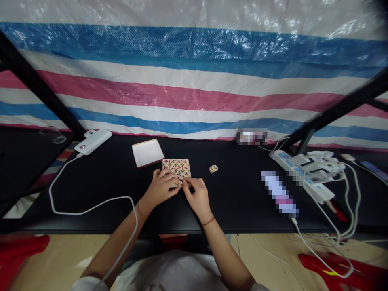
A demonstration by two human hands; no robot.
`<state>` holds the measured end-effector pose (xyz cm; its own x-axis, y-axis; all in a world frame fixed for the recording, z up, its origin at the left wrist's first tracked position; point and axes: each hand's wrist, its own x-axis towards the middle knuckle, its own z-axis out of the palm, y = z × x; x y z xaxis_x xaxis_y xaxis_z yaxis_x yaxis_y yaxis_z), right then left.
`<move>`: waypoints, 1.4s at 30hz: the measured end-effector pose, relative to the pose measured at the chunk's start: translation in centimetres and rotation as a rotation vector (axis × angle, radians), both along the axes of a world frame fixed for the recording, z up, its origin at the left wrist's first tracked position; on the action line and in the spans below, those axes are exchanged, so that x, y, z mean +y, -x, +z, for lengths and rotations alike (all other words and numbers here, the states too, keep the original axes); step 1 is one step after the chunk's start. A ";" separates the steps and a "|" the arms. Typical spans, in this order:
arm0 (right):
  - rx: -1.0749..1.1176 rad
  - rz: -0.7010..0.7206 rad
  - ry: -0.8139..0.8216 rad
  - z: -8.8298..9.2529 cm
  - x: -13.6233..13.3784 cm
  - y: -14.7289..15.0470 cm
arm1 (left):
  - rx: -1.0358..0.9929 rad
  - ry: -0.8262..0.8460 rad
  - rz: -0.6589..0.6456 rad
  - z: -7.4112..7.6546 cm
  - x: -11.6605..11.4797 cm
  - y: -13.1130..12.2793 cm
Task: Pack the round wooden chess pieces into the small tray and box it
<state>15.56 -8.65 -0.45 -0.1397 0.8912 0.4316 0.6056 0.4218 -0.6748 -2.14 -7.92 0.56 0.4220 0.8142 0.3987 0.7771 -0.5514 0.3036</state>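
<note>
A small open box (pixel 190 169) on the black table is packed with rows of round xiangqi pieces (pixel 178 162), red-lettered in the back rows and black-lettered nearer me. My left hand (pixel 162 186) curls round the box's left and front side, its fingers covering some pieces and its thumb by the front edge. At the front right corner, my right hand (pixel 197 196) has thumb and forefinger closed at a black-lettered piece (pixel 181 180). The fingertips partly hide that piece. Two more xiangqi pieces (pixel 214 168) lie on the table to the right, one leaning on the other.
The white-lined lid (pixel 148 152) lies behind the box on the left. A white power bank (pixel 93 141) trails a cable (pixel 91 211) across the left side and over my left arm. On the right are a phone (pixel 280 194), power strips (pixel 317 188) and tangled cables. A striped sheet (pixel 194 97) hangs behind.
</note>
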 end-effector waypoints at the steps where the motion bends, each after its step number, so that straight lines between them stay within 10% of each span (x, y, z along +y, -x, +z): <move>1: -0.006 0.003 -0.005 0.0 0.0 0.0 | 0.000 0.005 -0.002 0.0 0.0 0.0; 15: 0.033 0.022 0.026 0.4 -0.1 -0.2 | 0.009 -0.028 0.017 0.0 -0.1 -0.1; 23: -0.237 -0.433 -0.159 -0.4 5.7 -6.9 | 0.053 -0.177 -0.020 -0.3 0.2 -1.5; 42: -0.211 -0.222 -0.037 -2.4 6.2 -8.3 | -0.008 -0.092 0.076 -0.4 0.3 -1.2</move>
<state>23.87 -2.44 -2.87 -0.0339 0.8940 0.4468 0.8109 0.2859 -0.5107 -0.97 -7.67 0.21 0.3571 0.8034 0.4765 0.8153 -0.5171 0.2607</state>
